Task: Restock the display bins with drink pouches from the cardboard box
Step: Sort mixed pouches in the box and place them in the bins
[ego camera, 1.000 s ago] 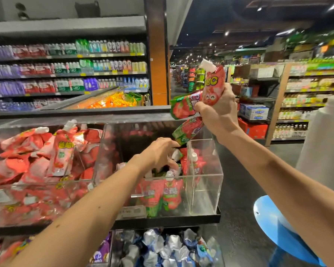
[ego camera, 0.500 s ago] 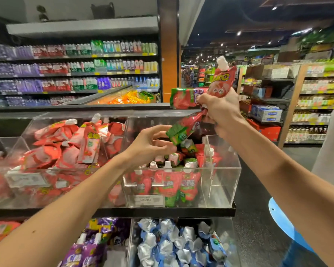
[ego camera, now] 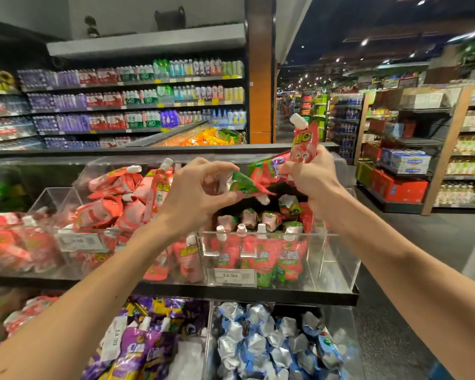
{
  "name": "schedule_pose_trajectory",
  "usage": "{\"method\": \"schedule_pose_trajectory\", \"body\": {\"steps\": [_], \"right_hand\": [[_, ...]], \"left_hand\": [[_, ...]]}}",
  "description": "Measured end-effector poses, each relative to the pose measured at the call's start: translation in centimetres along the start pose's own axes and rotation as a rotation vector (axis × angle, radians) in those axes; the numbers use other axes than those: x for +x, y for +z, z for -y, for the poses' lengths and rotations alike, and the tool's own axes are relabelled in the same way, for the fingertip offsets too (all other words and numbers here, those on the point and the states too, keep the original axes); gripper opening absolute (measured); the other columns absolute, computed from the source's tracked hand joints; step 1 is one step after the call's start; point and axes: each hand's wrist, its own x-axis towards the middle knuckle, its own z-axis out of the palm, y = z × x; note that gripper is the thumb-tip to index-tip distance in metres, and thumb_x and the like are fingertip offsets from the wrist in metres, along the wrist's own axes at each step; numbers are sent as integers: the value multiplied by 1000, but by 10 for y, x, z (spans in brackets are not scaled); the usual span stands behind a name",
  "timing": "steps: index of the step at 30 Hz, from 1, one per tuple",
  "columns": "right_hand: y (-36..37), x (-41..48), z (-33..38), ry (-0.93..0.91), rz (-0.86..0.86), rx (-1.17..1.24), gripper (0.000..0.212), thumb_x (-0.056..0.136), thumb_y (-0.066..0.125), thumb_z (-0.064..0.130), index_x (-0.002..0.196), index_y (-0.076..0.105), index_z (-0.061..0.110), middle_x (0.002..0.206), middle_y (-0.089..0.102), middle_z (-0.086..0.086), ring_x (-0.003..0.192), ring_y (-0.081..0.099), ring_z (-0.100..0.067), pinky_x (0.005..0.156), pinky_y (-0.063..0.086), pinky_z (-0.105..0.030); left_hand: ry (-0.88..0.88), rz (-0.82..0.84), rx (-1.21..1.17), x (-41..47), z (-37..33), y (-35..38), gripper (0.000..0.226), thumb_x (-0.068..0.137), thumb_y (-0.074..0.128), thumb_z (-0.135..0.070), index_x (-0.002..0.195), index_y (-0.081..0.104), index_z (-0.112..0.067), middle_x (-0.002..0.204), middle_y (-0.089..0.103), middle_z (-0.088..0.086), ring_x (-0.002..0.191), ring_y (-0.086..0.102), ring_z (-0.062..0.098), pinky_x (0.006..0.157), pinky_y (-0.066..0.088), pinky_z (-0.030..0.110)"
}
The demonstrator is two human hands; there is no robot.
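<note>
Both bare forearms extend forward, hands raised close together. Left hand [ego camera: 200, 196] pinches the green-tipped pouch [ego camera: 244, 185] with curled fingers. Right hand [ego camera: 311, 175] grips the pouch bundle [ego camera: 303, 145], fist closed.

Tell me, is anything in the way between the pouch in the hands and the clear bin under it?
Nothing visible is. The left hand pinches the pouch above the clear bin, whose top is open. The right hand grips the other pouches beside it. A row of standing pouches lines its front.

Red white-capped pouches [ego camera: 261, 256] upright in clear bin [ego camera: 339, 260]
</note>
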Motion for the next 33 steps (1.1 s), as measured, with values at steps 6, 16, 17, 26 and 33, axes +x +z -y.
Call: {"method": "schedule_pose_trajectory", "body": {"steps": [6,16,17,26,33], "right_hand": [[-2,0,-8,-167,-7,-291,39,76,71,10,108,52,17,89,62,-2,82,64,-23,79,57,-49],[12,4,-38,75,156,-238,45,70,76,7,108,52,17,102,63,-10,85,69,-25,63,63,-43],[12,5,-39,103,171,-220,45,73,76,5,110,52,15,105,62,-10,86,69,-25,63,63,-41],[13,14,-37,279,187,-107,41,81,74,1,117,54,3,108,63,-18,85,69,-24,62,63,-36],[13,16,-33,318,190,-36,42,81,73,-2,118,54,0,109,63,-19,88,68,-28,55,60,-31]], "left_hand": [[72,207,498,19,10,33,39,84,79,-22,122,69,-21,91,47,-6,80,57,15,78,51,27],[119,493,1042,44,42,70,21,95,65,-22,113,64,-11,113,53,9,111,52,26,71,42,34],[116,511,1056,45,43,73,24,95,65,-27,114,63,-13,115,53,8,113,51,26,71,41,34],[82,628,1081,56,56,79,53,96,49,-60,119,58,-13,118,62,10,116,50,27,70,38,35],[191,563,874,56,58,70,85,82,68,-62,151,35,-25,136,53,1,126,44,23,92,50,41]]}}
